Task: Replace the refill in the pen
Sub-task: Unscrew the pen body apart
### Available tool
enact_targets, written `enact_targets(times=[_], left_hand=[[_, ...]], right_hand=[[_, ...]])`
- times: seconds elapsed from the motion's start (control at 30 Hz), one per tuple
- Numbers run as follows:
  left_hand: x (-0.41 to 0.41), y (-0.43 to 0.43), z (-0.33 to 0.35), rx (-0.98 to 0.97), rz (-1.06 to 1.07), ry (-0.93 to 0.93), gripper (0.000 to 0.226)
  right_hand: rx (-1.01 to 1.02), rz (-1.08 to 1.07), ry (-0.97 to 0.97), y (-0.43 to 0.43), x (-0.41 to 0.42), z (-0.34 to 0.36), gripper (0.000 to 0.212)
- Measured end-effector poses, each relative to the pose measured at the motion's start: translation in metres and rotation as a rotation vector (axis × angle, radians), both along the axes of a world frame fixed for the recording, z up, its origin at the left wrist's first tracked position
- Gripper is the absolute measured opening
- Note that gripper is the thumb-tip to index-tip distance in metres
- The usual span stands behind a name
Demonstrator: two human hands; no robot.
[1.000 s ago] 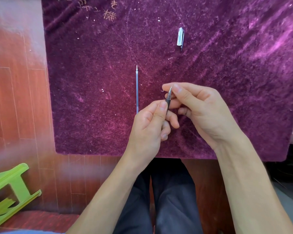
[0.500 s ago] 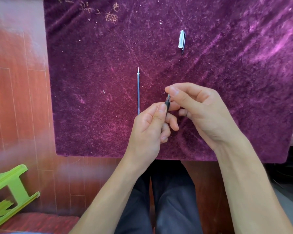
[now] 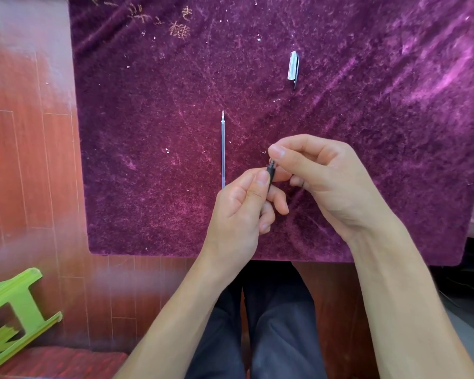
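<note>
I see left hand gripping the pen near the table's front edge; right hand pinches its tip. Refill lies just left; cap toward back edge.

Your left hand and right hand are bare, with no rings, watch or gloves, and your forearms are uncovered, no sleeves showing. You wear dark navy trousers, slightly creased.
</note>
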State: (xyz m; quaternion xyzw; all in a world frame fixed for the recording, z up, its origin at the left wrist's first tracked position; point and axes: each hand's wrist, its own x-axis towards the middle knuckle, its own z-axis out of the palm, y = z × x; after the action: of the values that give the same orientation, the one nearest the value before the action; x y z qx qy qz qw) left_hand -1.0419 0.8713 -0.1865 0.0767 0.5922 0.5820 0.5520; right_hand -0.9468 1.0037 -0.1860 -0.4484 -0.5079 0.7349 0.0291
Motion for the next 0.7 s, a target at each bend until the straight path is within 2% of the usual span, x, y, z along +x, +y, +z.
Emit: enact_targets(times=[0.17, 0.5, 0.7], left_hand=[[0.0, 0.0, -0.002, -0.001, 0.0, -0.002, 0.034], [-0.004, 0.002, -0.005, -0.029, 0.007, 0.008, 0.032], [-0.014, 0.01, -0.004, -0.021, 0.013, 0.044, 0.032]], right_hand=[[-0.009, -0.016, -0.016, 0.003, 0.0, -0.004, 0.014], [0.015, -0.189, -0.014, 0.014, -0.013, -0.008, 0.012], [0.043, -0.209, 0.01, 0.017, -0.025, -0.006, 0.012]])
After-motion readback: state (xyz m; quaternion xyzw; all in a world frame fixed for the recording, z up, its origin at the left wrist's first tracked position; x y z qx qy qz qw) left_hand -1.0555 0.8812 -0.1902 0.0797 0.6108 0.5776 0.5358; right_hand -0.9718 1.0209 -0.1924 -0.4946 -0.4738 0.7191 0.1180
